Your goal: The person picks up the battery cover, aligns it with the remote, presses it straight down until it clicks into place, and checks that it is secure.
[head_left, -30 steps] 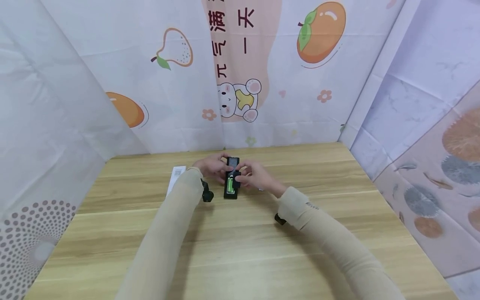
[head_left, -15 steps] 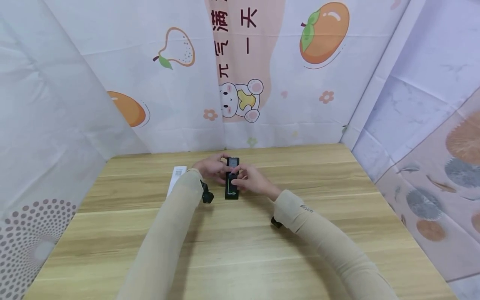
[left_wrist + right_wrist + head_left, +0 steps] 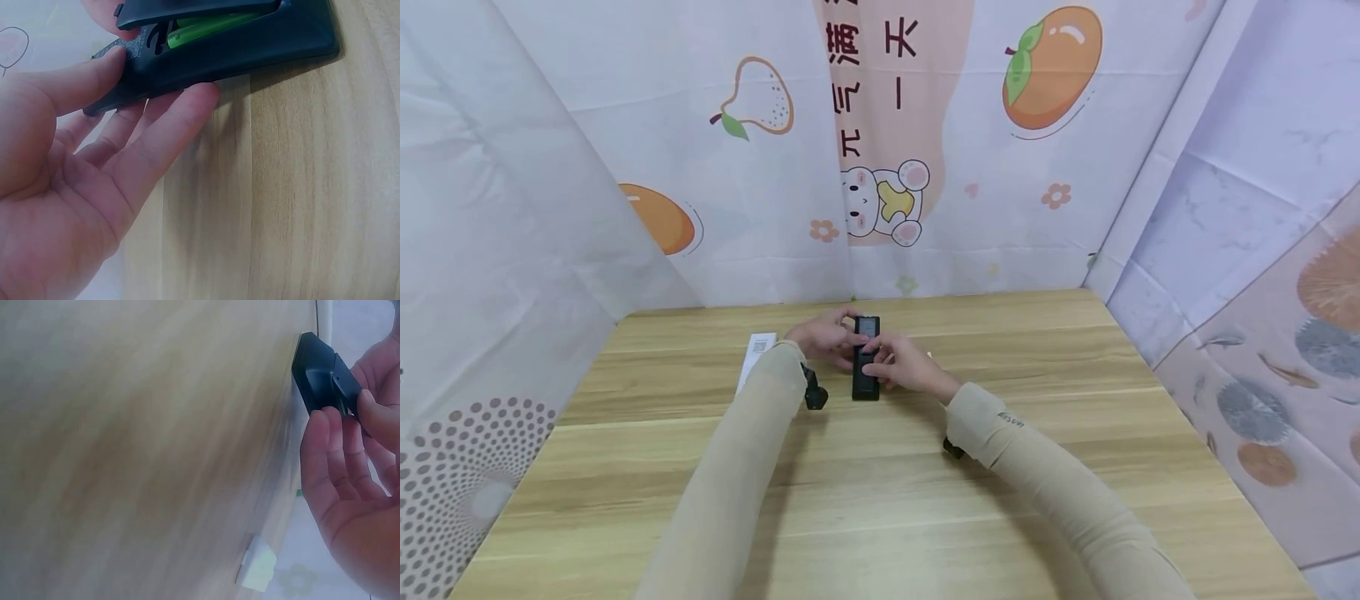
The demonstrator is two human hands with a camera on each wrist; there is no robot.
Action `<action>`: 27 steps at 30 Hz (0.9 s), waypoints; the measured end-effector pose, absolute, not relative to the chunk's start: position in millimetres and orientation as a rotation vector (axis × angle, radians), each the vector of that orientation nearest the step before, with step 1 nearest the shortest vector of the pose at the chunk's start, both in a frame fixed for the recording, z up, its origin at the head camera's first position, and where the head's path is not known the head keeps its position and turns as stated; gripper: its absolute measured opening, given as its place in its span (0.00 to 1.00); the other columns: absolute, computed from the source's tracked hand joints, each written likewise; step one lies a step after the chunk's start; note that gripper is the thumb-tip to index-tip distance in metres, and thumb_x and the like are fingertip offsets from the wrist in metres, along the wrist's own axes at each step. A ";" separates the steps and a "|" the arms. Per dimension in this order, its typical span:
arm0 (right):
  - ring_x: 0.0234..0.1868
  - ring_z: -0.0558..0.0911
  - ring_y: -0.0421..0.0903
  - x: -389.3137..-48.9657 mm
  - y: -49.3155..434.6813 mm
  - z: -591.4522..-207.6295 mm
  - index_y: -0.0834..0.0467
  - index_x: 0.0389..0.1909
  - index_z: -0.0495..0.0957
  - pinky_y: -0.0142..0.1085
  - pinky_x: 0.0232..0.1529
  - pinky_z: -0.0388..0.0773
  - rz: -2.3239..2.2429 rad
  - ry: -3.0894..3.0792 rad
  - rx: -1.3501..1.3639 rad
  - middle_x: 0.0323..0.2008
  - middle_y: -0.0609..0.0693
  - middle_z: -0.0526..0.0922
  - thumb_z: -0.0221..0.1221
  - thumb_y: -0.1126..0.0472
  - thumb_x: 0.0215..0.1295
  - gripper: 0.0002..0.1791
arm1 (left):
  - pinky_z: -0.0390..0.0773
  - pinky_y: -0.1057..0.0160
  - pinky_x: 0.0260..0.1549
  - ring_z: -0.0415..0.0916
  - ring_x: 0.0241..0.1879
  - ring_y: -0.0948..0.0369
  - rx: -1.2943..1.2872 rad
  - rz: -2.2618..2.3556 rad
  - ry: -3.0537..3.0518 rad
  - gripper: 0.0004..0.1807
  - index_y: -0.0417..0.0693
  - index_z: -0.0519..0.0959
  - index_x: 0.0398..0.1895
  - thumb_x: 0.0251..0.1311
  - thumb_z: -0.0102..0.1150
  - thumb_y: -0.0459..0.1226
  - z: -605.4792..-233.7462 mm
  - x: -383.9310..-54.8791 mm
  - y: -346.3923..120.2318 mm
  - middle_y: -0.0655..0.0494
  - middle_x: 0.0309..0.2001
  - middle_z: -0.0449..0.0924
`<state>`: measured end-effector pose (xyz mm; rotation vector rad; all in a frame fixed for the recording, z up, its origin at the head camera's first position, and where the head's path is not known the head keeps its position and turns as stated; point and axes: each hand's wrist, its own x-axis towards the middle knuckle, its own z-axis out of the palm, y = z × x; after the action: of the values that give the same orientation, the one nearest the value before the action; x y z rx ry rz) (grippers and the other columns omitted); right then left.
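Wooden table (image 3: 865,508), remote (image 3: 866,391) near the back edge

Behind the table hangs a pale cloth (image 3: 1037,242) printed with fruit, small flowers and a cartoon animal. On my head view the remote sits short of that cloth, long side running away from me, between the two hands.

I have the left hand (image 3: 829,334) holding the remote's far part, thumb laid on its upper face and the other fingers reaching along the side and underneath. Whether the near end touches the wood, I cannot tell.

I see the right hand (image 3: 904,365) gripping the battery cover (image 3: 181,9), its thumb against the cover and its fingers bent in toward the remote's side. On my left wrist view the cover tilts: one end meets the body, the other stands up, and a green battery (image 3: 209,29) shows in the gap.

Beside the left forearm lies a flat white box (image 3: 762,343) with a square code, partly hidden by the sleeve (image 3: 722,483). My right wrist view also catches a small white block (image 3: 257,565) by the table's edge.
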<state>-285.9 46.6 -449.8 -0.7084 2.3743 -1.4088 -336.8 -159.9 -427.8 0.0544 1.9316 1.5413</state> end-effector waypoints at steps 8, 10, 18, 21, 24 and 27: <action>0.32 0.85 0.53 -286.5 45.1 -450.5 0.63 0.55 0.77 0.43 0.30 0.86 -1.390 2.388 -0.700 0.34 0.55 0.81 0.65 0.64 0.69 0.16 | 0.85 0.47 0.42 0.81 0.46 0.47 0.072 1.567 1.913 0.29 0.50 0.57 0.71 0.72 0.54 0.28 -426.5 -335.3 -161.6 0.37 0.58 0.72; 0.32 0.85 0.54 -286.7 44.9 -450.2 0.63 0.55 0.78 0.43 0.30 0.86 -1.384 2.390 -0.696 0.34 0.55 0.80 0.66 0.64 0.69 0.16 | 0.85 0.48 0.42 0.81 0.46 0.47 0.076 1.568 1.914 0.29 0.50 0.57 0.71 0.72 0.55 0.28 -426.1 -335.0 -162.3 0.37 0.58 0.72; 0.31 0.85 0.56 -288.5 42.5 -451.0 0.65 0.54 0.78 0.43 0.29 0.86 -1.373 2.415 -0.719 0.32 0.55 0.80 0.66 0.65 0.67 0.16 | 0.85 0.48 0.42 0.82 0.44 0.47 0.085 1.582 1.921 0.30 0.48 0.57 0.72 0.72 0.55 0.28 -426.7 -335.5 -164.4 0.37 0.57 0.72; 0.30 0.85 0.58 -287.8 42.4 -450.6 0.65 0.53 0.78 0.44 0.29 0.86 -1.367 2.427 -0.721 0.31 0.55 0.80 0.67 0.66 0.67 0.16 | 0.85 0.48 0.42 0.82 0.45 0.47 0.097 1.581 1.922 0.29 0.47 0.57 0.72 0.72 0.54 0.27 -427.5 -335.7 -163.9 0.35 0.58 0.73; 0.30 0.85 0.59 -286.7 42.7 -450.2 0.65 0.53 0.78 0.44 0.28 0.86 -1.356 2.441 -0.709 0.30 0.55 0.80 0.67 0.66 0.67 0.16 | 0.85 0.47 0.43 0.82 0.46 0.46 0.104 1.578 1.928 0.29 0.47 0.58 0.72 0.73 0.54 0.28 -428.7 -335.7 -163.1 0.35 0.59 0.74; 0.29 0.85 0.58 -285.9 42.9 -450.1 0.65 0.52 0.78 0.43 0.27 0.85 -1.337 2.463 -0.705 0.30 0.55 0.80 0.67 0.66 0.67 0.16 | 0.85 0.47 0.43 0.82 0.46 0.45 0.108 1.581 1.932 0.28 0.48 0.59 0.71 0.73 0.54 0.28 -430.0 -335.6 -162.1 0.35 0.59 0.74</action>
<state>-285.9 42.9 -450.1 -0.7045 2.4634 -1.3370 -335.6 -162.1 -430.0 0.1076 1.9321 1.5815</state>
